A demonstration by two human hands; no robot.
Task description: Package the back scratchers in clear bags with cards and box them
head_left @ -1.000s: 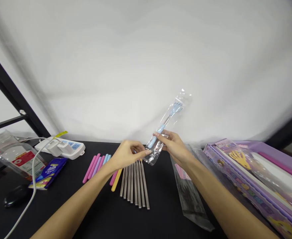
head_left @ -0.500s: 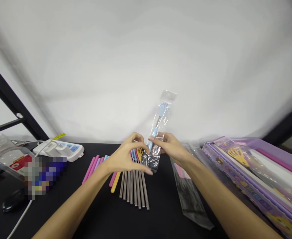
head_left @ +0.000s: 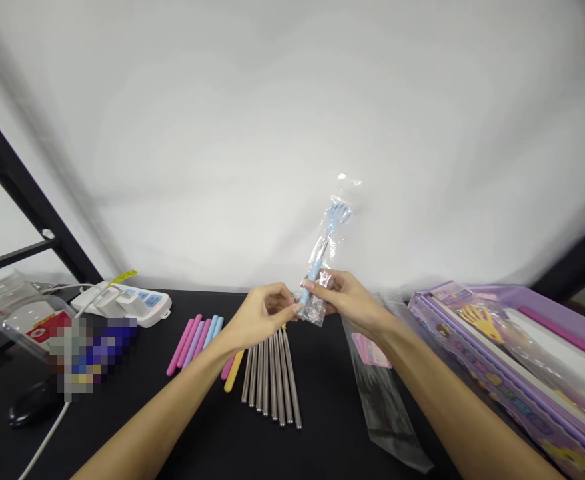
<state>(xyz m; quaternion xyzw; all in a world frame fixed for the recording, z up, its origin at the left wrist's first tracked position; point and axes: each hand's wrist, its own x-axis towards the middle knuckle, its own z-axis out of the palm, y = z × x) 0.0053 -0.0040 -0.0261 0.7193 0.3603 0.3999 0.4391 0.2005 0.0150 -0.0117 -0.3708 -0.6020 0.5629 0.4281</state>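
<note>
A light blue back scratcher (head_left: 315,269) with a hand-shaped head and a metal shaft stands tilted inside a clear plastic bag (head_left: 333,248). My right hand (head_left: 350,298) is closed round its handle through the bag. My left hand (head_left: 267,312) pinches the lower end of the handle and bag. Below my left hand, several metal rods (head_left: 272,380) lie fanned out on the black table, their upper ends hidden behind my fingers. Pink, purple, blue and yellow handles (head_left: 192,340) lie in a row to the left, partly covered by my left forearm.
Flat clear bags (head_left: 390,407) with a pink label lie beside my right forearm. A purple box (head_left: 492,380) holding a bagged yellow back scratcher (head_left: 480,322) stands at right. At left are a white power strip (head_left: 127,303), a cable and a black mouse (head_left: 31,403). A white wall rises behind.
My left hand has closed from a wide-spread grip to a pinch at the handle's lower end. The bag's bottom is now gathered up, and the back scratcher has shifted slightly right.
</note>
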